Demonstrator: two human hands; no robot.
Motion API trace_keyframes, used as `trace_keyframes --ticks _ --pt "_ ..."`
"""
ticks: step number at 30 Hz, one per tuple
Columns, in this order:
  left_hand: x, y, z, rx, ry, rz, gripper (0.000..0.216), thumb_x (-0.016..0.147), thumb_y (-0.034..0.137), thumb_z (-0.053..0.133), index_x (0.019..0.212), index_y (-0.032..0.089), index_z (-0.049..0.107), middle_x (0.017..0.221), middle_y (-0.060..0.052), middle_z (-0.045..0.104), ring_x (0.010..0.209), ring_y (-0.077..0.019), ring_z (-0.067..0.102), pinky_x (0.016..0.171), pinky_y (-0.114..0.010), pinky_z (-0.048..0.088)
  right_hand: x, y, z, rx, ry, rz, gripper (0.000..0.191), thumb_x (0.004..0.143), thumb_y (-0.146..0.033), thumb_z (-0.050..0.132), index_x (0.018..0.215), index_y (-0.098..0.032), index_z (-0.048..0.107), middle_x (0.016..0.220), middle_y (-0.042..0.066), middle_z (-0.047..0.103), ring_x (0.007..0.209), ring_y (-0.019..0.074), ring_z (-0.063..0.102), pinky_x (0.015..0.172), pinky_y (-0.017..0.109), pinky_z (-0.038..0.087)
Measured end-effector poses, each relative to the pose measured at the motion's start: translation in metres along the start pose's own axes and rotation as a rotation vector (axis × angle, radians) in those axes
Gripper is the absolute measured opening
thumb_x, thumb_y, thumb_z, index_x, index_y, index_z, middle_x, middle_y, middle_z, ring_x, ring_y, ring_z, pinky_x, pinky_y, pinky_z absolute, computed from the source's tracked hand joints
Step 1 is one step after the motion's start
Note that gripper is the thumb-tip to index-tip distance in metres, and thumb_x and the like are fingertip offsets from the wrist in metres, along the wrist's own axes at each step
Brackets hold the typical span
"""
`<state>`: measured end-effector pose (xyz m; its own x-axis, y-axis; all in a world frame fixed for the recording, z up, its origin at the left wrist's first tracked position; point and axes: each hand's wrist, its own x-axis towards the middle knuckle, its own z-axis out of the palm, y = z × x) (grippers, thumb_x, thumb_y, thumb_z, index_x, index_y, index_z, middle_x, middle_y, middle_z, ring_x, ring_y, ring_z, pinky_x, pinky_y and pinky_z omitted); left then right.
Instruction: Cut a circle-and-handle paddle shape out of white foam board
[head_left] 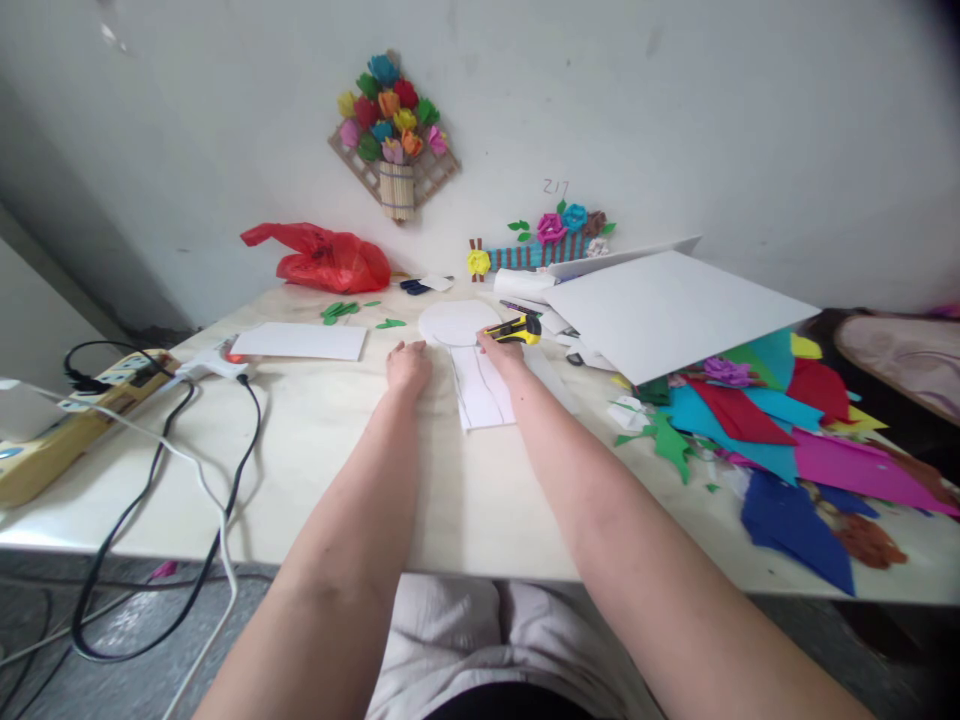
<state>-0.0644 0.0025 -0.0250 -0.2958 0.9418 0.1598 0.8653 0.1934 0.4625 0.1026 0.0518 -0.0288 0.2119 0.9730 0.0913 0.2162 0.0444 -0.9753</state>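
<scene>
My right hand is closed round a yellow and black utility knife, its tip at the edge of a white paper circle. Below the circle lies a white paper strip with pencilled curved lines. My left hand rests on the table just left of the strip, fingers curled down beside the circle, nothing visible in it. Both forearms reach forward over the pale tabletop.
A large white sheet lies tilted at the right over coloured paper scraps. A smaller white sheet, a red plastic bag, green leaf cutouts and a power strip with cables sit left. Paper flower crafts hang on the wall.
</scene>
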Motion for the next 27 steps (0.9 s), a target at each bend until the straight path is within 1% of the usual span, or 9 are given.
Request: trace_keyframes --ticks 2,5,10,13,18,23,27 --pt "0.0002 0.0001 0.0002 -0.004 0.000 -0.006 0.056 0.078 0.010 0.052 0.133 0.017 0.059 0.135 -0.009 0.060 0.140 -0.0177 0.036 0.111 -0.026 0.028 -0.0006 -0.0009 -0.0001 -0.001 0.014 0.051 0.016 0.069 -0.037 0.065 0.068 -0.022 0.059 0.056 -0.003 0.060 0.067 0.0157 0.064 0.070 0.027 0.050" --pt "0.0003 0.0002 0.0003 -0.005 0.001 -0.013 0.056 0.078 0.011 0.052 0.133 0.018 0.059 0.136 -0.009 0.059 0.140 -0.0177 0.037 0.111 -0.027 0.028 -0.0029 -0.0035 -0.0009 -0.010 0.018 0.072 0.018 0.069 -0.037 0.065 0.064 -0.022 0.058 0.055 -0.002 0.060 0.066 0.0159 0.064 0.069 0.027 0.051" --pt "-0.0007 0.0001 0.0004 0.000 0.010 0.001 0.056 0.077 0.011 0.052 0.132 0.018 0.060 0.134 -0.009 0.060 0.139 -0.0180 0.038 0.111 -0.027 0.028 -0.0058 -0.0062 -0.0020 0.019 0.004 0.042 0.015 0.068 -0.035 0.065 0.067 -0.022 0.058 0.056 -0.002 0.061 0.068 0.0166 0.064 0.066 0.027 0.051" --pt "-0.0011 0.0004 -0.0001 0.003 0.011 0.001 0.056 0.077 0.011 0.052 0.132 0.018 0.060 0.133 -0.008 0.062 0.139 -0.0182 0.039 0.111 -0.027 0.028 -0.0057 -0.0064 -0.0016 0.036 0.009 0.050 0.014 0.069 -0.034 0.065 0.069 -0.021 0.059 0.056 -0.003 0.061 0.068 0.0161 0.063 0.068 0.027 0.051" --pt "-0.0011 0.0014 -0.0017 0.011 -0.010 -0.006 0.055 0.079 0.011 0.051 0.134 0.017 0.058 0.135 -0.009 0.059 0.140 -0.0178 0.036 0.111 -0.026 0.027 -0.0065 -0.0072 -0.0017 0.041 0.005 0.056 0.014 0.070 -0.033 0.065 0.069 -0.021 0.060 0.055 -0.005 0.058 0.065 0.0139 0.062 0.072 0.026 0.051" --pt "-0.0016 0.0022 -0.0022 0.024 -0.016 -0.016 0.056 0.080 0.011 0.050 0.134 0.018 0.058 0.135 -0.010 0.059 0.140 -0.0173 0.036 0.111 -0.026 0.028 -0.0081 -0.0085 -0.0033 -0.021 0.007 0.069 0.017 0.070 -0.037 0.065 0.067 -0.021 0.061 0.054 -0.004 0.059 0.068 0.0149 0.064 0.072 0.026 0.050" --pt "-0.0017 0.0024 -0.0023 0.017 -0.020 -0.014 0.056 0.079 0.011 0.050 0.134 0.017 0.058 0.136 -0.010 0.058 0.140 -0.0174 0.036 0.111 -0.027 0.028 -0.0072 -0.0080 -0.0031 -0.041 0.008 0.072 0.018 0.070 -0.038 0.064 0.065 -0.021 0.059 0.056 -0.003 0.060 0.068 0.0150 0.064 0.069 0.024 0.050"
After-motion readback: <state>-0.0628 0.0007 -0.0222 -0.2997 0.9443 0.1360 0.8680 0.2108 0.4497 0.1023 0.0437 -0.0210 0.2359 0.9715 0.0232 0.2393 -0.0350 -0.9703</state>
